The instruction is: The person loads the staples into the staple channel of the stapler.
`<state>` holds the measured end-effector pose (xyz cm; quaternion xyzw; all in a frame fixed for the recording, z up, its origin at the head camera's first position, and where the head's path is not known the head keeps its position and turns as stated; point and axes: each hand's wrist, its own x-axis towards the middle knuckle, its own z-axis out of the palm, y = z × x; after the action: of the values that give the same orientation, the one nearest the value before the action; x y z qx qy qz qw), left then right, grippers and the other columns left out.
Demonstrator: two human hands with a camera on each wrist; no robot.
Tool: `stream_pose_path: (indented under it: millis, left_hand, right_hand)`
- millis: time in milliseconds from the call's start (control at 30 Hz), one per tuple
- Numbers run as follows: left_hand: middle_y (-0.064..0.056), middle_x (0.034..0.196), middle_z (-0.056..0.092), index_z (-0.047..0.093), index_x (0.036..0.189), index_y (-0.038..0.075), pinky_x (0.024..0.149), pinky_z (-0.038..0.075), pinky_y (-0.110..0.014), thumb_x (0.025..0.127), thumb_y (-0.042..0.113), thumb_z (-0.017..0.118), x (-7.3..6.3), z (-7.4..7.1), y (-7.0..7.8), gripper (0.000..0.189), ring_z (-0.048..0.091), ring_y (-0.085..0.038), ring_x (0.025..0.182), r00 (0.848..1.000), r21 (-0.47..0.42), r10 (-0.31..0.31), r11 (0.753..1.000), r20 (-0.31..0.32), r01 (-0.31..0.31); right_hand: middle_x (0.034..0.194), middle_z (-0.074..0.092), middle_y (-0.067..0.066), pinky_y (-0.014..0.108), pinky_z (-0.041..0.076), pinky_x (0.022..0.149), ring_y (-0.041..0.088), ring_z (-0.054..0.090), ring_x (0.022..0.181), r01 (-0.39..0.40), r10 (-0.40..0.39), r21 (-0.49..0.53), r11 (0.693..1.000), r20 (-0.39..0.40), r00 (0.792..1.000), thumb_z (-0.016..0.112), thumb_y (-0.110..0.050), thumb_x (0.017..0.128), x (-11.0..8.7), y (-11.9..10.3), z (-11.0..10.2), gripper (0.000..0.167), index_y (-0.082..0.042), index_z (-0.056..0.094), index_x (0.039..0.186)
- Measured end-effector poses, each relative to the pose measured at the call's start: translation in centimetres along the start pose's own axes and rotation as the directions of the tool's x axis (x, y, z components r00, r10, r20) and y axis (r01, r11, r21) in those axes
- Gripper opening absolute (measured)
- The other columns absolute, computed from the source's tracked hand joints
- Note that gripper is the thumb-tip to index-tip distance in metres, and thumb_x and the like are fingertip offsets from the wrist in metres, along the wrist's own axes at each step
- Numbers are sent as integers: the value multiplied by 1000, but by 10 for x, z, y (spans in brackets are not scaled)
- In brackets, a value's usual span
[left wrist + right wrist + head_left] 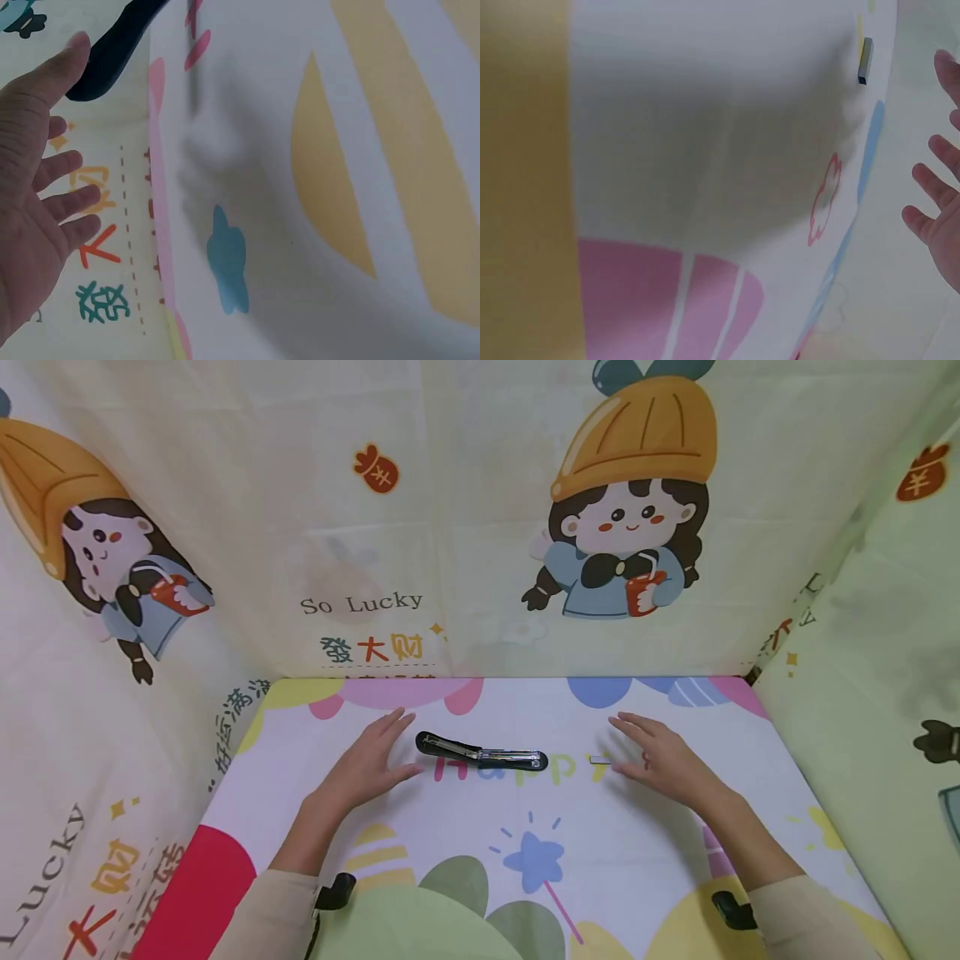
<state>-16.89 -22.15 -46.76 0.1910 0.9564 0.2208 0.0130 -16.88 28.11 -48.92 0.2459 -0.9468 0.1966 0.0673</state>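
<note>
left hand (367, 768) and right hand (670, 764) both empty, fingers loosely spread wide. opened-out stapler (480, 757) lies just right of left fingers; staple strip (599, 760) just inside right thumb. probably best: left steadies stapler, right pinches staple strip lightly by its ends so it doesn't snap. both hover over table (465, 814), palms inward, thumbs nearest body.
</note>
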Motion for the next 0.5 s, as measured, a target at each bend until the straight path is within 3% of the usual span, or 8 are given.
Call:
stream_pose_path:
  millis: [133,267,500]
  left_hand:
    - [-14,162,42,44,156,11,118,38,-58,87,35,84,4,5,2,83,40,-38,148,1000,-74,-15,997,-9,14]
    - [-12,157,49,48,153,12,116,40,-58,85,25,86,7,8,6,78,44,-36,145,999,-159,-35,987,-19,32]
    - [-15,146,58,52,149,8,107,51,-55,85,10,85,10,14,6,71,56,-37,132,998,-310,-36,950,-55,17]
  right_hand:
    - [151,53,19,57,49,103,42,51,133,-55,53,60,997,35,998,84,-28,87,0,1,4,75,-9,51,151]
    - [151,54,19,63,39,113,43,47,139,-98,91,102,990,73,993,85,-27,87,1,1,8,76,-10,50,152]
    - [146,57,21,64,39,112,46,49,135,-104,97,137,985,54,994,85,-21,86,4,-4,11,71,-7,54,148]
